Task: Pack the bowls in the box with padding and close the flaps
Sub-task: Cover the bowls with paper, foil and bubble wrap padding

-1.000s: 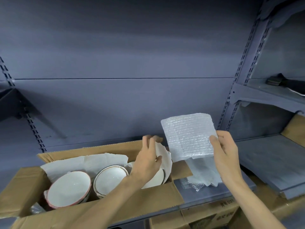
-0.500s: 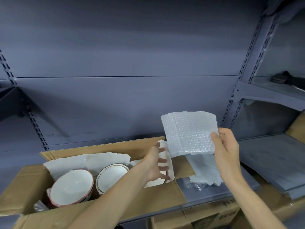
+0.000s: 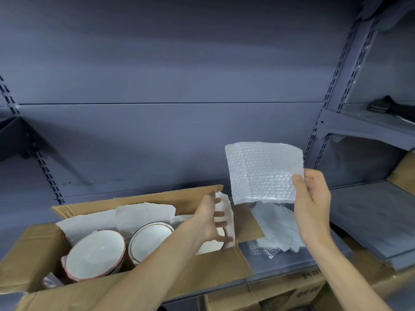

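White bowls point(image 3: 95, 254), brown box point(image 3: 31, 254), grey shelf point(image 3: 368, 212).

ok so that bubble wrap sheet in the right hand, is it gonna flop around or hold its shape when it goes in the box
Probably fairly light: the right hand pinches the bubble wrap sheet by one edge alone. It seems to hold some shape, standing nearly upright with only a gentle curve at the top. Still likely bendable enough to press around the bowl in the box.

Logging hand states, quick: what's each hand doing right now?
Left hand: open, fingers spread over the box's right end.
Right hand: pinching the bubble wrap sheet.
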`<move>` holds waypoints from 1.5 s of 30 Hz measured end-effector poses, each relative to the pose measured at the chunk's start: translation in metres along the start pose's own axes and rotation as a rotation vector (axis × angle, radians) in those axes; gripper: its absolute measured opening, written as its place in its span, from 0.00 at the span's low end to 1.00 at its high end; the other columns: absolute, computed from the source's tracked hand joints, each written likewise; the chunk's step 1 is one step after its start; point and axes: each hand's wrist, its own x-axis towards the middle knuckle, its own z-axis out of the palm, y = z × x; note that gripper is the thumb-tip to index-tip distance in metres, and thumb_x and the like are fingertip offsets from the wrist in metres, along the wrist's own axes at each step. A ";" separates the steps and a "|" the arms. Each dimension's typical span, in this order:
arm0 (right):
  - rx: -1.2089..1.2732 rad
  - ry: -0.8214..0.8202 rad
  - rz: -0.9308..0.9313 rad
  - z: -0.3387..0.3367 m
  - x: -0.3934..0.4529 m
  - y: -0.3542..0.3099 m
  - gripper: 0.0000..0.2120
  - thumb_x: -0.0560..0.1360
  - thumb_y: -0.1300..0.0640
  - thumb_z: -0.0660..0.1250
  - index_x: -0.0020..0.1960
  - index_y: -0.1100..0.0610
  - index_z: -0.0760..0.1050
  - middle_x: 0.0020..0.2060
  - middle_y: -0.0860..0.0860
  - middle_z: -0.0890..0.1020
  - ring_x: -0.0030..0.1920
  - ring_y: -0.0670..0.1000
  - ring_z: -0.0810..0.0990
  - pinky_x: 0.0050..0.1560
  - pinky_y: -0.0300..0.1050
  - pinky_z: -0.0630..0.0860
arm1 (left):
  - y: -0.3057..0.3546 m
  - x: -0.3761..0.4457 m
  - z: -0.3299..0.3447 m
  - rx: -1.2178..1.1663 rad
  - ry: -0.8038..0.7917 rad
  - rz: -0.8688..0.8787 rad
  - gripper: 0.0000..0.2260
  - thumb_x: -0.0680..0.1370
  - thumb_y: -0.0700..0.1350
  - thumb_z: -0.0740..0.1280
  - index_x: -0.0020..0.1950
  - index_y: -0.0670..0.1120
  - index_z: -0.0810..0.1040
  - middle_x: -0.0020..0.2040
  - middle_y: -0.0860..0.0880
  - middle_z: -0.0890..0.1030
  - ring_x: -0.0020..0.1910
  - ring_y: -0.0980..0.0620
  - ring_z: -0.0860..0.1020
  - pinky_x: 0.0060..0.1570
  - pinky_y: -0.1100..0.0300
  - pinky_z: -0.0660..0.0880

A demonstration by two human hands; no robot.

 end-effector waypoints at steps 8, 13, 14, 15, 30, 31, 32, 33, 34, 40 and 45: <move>0.013 0.017 -0.033 0.000 -0.001 -0.005 0.10 0.83 0.55 0.64 0.49 0.40 0.75 0.48 0.51 0.82 0.44 0.43 0.78 0.47 0.41 0.74 | -0.006 -0.001 0.011 -0.025 -0.003 -0.074 0.24 0.80 0.65 0.57 0.68 0.50 0.72 0.68 0.43 0.72 0.69 0.34 0.68 0.66 0.27 0.61; 0.005 0.009 -0.031 0.000 -0.003 -0.001 0.09 0.82 0.54 0.64 0.50 0.40 0.76 0.48 0.47 0.82 0.46 0.43 0.79 0.48 0.44 0.74 | -0.019 -0.007 0.013 -0.021 0.006 -0.021 0.26 0.79 0.66 0.57 0.63 0.49 0.79 0.59 0.45 0.82 0.58 0.45 0.81 0.54 0.49 0.75; 0.001 0.010 -0.033 0.000 -0.003 -0.001 0.08 0.82 0.54 0.64 0.50 0.40 0.76 0.48 0.47 0.82 0.46 0.43 0.79 0.48 0.44 0.74 | -0.020 -0.010 0.014 -0.012 0.009 -0.003 0.25 0.80 0.66 0.57 0.64 0.50 0.79 0.61 0.45 0.82 0.59 0.45 0.81 0.52 0.51 0.75; -0.001 0.012 -0.033 0.000 -0.004 -0.001 0.08 0.82 0.54 0.64 0.50 0.40 0.76 0.48 0.47 0.83 0.46 0.43 0.79 0.49 0.44 0.74 | -0.021 -0.012 0.014 0.000 0.022 0.012 0.25 0.80 0.66 0.57 0.65 0.50 0.79 0.63 0.44 0.81 0.62 0.45 0.80 0.54 0.51 0.74; -0.006 0.024 -0.054 -0.006 -0.005 -0.004 0.08 0.82 0.53 0.64 0.50 0.40 0.76 0.48 0.49 0.82 0.46 0.45 0.79 0.48 0.43 0.76 | -0.003 -0.007 0.015 -0.019 0.071 -0.110 0.22 0.79 0.59 0.58 0.66 0.46 0.72 0.60 0.42 0.76 0.60 0.39 0.73 0.65 0.35 0.67; -0.006 0.021 -0.055 -0.005 -0.006 -0.004 0.08 0.82 0.53 0.64 0.50 0.40 0.76 0.48 0.49 0.82 0.46 0.45 0.79 0.47 0.41 0.77 | -0.005 -0.005 0.014 -0.030 0.049 -0.111 0.23 0.79 0.59 0.58 0.67 0.45 0.72 0.62 0.41 0.75 0.61 0.39 0.73 0.66 0.35 0.66; -0.002 0.021 -0.052 -0.005 -0.007 -0.004 0.09 0.82 0.54 0.64 0.50 0.40 0.76 0.47 0.47 0.82 0.46 0.45 0.79 0.46 0.38 0.76 | -0.007 -0.003 0.013 -0.039 0.026 -0.107 0.23 0.79 0.59 0.58 0.66 0.45 0.73 0.62 0.41 0.76 0.61 0.39 0.74 0.65 0.37 0.68; 0.005 0.021 -0.047 -0.004 -0.007 -0.004 0.09 0.82 0.54 0.64 0.50 0.40 0.76 0.47 0.46 0.83 0.46 0.45 0.79 0.45 0.36 0.76 | -0.010 -0.002 0.013 -0.057 0.007 -0.099 0.23 0.79 0.59 0.59 0.64 0.44 0.74 0.60 0.40 0.77 0.57 0.40 0.77 0.61 0.40 0.70; 0.011 0.018 -0.043 -0.003 -0.008 -0.004 0.09 0.82 0.55 0.64 0.50 0.40 0.76 0.47 0.45 0.83 0.46 0.44 0.80 0.45 0.37 0.76 | -0.014 -0.002 0.013 -0.075 0.002 -0.086 0.22 0.79 0.59 0.59 0.61 0.43 0.76 0.55 0.40 0.79 0.51 0.41 0.79 0.55 0.44 0.73; 0.011 -0.034 -0.019 0.004 -0.013 -0.005 0.10 0.83 0.56 0.64 0.49 0.41 0.77 0.46 0.42 0.83 0.46 0.41 0.81 0.46 0.41 0.74 | -0.018 -0.011 0.002 0.034 -0.034 -0.006 0.15 0.78 0.52 0.62 0.50 0.41 0.78 0.42 0.40 0.80 0.39 0.43 0.79 0.39 0.53 0.75; 0.042 -0.098 -0.051 0.022 -0.014 -0.013 0.08 0.83 0.58 0.65 0.48 0.46 0.77 0.43 0.45 0.81 0.42 0.40 0.78 0.42 0.32 0.75 | 0.009 -0.040 -0.033 0.098 -0.046 0.221 0.21 0.85 0.54 0.56 0.60 0.40 0.80 0.52 0.40 0.85 0.53 0.39 0.83 0.57 0.38 0.79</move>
